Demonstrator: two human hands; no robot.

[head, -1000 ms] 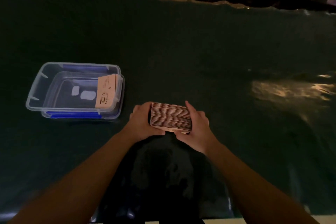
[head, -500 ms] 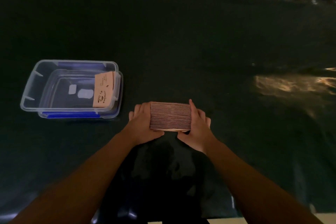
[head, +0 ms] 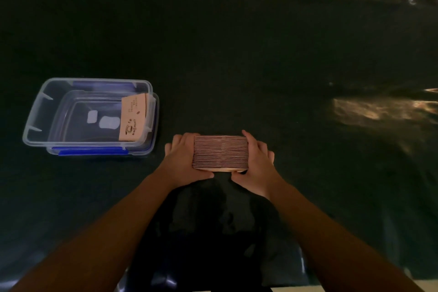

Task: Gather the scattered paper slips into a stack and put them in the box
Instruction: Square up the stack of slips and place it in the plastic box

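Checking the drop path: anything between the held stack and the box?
Nothing visible. The left hand and right hand grip the stack; only bare dark table cover lies leftward to the open box, which already holds one slip.

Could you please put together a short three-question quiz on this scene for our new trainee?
1. True or false: the stack of slips is already inside the clear plastic box.
2. How many hands grip the stack? A) none B) one C) two
3. On which side of the stack does the box sit?

Key:
1. False. The stack is held over the dark table cover, outside the box.
2. C. The left hand and right hand clamp its two ends.
3. To the person's left; one printed slip already leans against its right wall.
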